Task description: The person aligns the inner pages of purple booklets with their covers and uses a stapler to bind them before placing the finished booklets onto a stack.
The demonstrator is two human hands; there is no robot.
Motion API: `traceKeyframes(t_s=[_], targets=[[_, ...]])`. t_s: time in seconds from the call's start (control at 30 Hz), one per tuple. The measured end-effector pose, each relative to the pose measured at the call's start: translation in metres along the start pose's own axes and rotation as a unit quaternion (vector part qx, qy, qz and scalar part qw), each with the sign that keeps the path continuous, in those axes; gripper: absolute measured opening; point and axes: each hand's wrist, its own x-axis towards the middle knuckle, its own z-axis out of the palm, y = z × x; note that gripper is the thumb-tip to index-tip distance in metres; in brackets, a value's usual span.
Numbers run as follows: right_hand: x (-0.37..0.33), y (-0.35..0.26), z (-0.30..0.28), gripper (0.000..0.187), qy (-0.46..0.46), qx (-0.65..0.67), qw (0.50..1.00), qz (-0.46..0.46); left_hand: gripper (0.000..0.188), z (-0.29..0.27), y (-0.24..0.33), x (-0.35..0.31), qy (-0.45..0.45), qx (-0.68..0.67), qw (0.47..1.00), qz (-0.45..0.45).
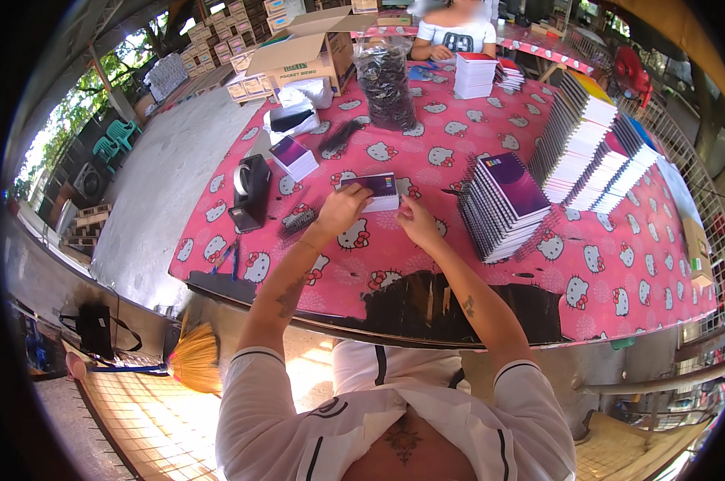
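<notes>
A small notebook point(381, 186) with a purple cover lies on the pink patterned tablecloth in front of me. My left hand point(345, 210) grips its left end, fingers over the cover. At the notebook's right end, my right hand point(419, 222) has its fingertips pinched together; what is between them is too small to make out. Beside my left wrist lies a dark wire coil point(298, 223). A short stack of purple-covered pads point(295, 159) sits beyond my left hand. Right of my right hand rises a tall stack of spiral-bound purple notebooks point(507, 204).
A black tape dispenser point(253, 192) and blue-handled tool point(232, 259) are at left. Farther back stand a clear bag of black coils point(385, 84) and an open carton point(318, 64). More spiral notebooks point(575, 132) tower at right. Another person point(456, 36) sits across the table.
</notes>
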Motion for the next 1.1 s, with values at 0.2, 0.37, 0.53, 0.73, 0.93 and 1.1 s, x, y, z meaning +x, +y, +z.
traceKeyframes(t_s=[0.2,0.37,0.53,0.73,0.93,1.1], targets=[[0.011,-0.007,0.004,0.053,0.031,-0.054,0.996,-0.059,0.014,0.006,0.000,0.006,-0.004,0.004,0.997,-0.076],[0.008,-0.026,0.017,0.057,0.038,-0.143,0.984,-0.096,0.018,0.019,-0.022,0.008,0.063,0.120,0.983,-0.122],[-0.015,-0.033,-0.029,0.073,0.094,-0.009,0.986,-0.139,0.018,-0.033,0.032,0.045,0.055,0.119,0.991,0.008],[-0.078,-0.017,-0.054,0.042,-0.021,0.229,0.973,-0.026,0.041,-0.054,0.111,0.004,0.028,-0.054,0.997,0.038],[-0.103,-0.006,-0.048,0.030,0.014,0.180,0.983,0.024,0.052,0.011,0.134,-0.078,0.140,-0.256,0.898,-0.329],[-0.105,-0.006,-0.049,0.028,0.041,0.116,0.992,-0.003,0.055,0.028,0.157,-0.079,0.151,-0.230,0.913,-0.300]])
